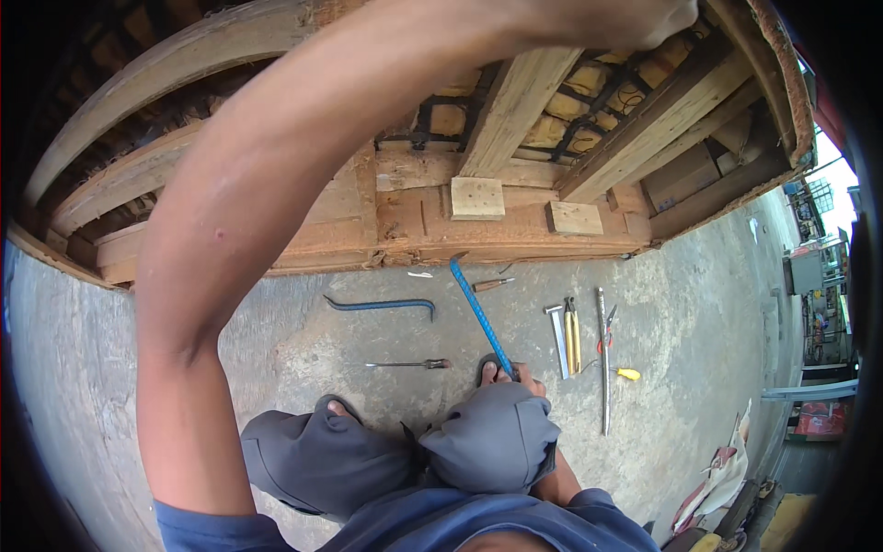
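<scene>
- Bar (pixel 482 317): blue, hooked at its upper end, sloping over the floor (pixel 303 354) in front of the right knee (pixel 492 432). The hook lies at the lower edge of the wooden frame (pixel 524 241); whether it touches cannot be determined.
- Handling, as judged: bar probably steel, stiff, fairly heavy for its girth, not fragile. The ridged shaft should resist slipping. Best hold is low on the shaft, clear of the hook.
- Frame, as judged: bulky, heavy and rigid, with rough wood that may splinter. The thick rails and posts offer the sounder hold; the webbing (pixel 589 101) looks softer and less suited.
- Right hand (pixel 531 379): fingers closed around the bar's lower end, beside the knee. The forearm is partly hidden behind the leg.
- Left hand (pixel 658 23): at the frame's upper right, cut by the picture's top edge. Finger opening and any hold cannot be told.
- Left arm (pixel 230 221): raised, bent at the elbow, reaching across the frame toward the right.
- Second bar (pixel 382 304): on the floor, left of the first, apart from both hands.
- Screwdriver (pixel 432 364): on the floor, nearer the knees.
- Hammer (pixel 558 340): on the floor, right of the bar.
</scene>
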### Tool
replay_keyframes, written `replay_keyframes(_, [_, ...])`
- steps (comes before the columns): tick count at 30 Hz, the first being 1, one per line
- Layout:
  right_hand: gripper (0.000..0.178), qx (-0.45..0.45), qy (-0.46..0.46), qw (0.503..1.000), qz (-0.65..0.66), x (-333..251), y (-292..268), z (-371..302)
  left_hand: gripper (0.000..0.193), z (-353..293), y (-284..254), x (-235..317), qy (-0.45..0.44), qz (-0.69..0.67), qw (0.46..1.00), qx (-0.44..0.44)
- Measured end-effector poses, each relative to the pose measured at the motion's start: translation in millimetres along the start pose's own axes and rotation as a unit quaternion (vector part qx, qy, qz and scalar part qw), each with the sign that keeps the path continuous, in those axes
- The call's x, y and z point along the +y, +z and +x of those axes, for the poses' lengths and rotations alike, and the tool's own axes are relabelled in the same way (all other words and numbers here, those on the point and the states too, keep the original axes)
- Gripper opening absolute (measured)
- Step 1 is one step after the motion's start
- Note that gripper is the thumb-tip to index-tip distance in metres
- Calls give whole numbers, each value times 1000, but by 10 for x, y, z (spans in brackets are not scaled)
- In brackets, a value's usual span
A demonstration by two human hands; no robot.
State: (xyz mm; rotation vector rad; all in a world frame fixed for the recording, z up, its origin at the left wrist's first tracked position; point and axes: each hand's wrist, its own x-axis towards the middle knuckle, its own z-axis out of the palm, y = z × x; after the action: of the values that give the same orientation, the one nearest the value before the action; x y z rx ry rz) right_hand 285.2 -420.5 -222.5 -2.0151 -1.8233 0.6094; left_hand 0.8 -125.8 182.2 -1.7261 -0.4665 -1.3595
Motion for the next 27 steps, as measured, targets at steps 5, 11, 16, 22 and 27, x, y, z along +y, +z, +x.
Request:
replay_keyframes(5, [30, -11, 186, 982, -19, 651, -162, -557, 19, -2119, -382, 1408, -270, -165, 835, -450])
replay_keyframes(11, [32, -10, 292, 956, 17, 1319, -214, -746, 35, -3316, -150, 1772, -437, 38, 616, -655])
replay_keyframes(16, [35, -79, 281, 956, -11, 2064, 65, -734, 33, -3515, -5, 1728, -471, 89, 528, -701])
replay_keyframes(22, [37, -116, 247, 962, 16, 2328, 53, -608, 20, -3123, -187, 2089, -472, -6, 591, -654])
replay_keyframes(27, [36, -102, 234, 966, 46, 2352, 127, -527, 14, -2842, -237, 2788, -424, -206, 605, -642])
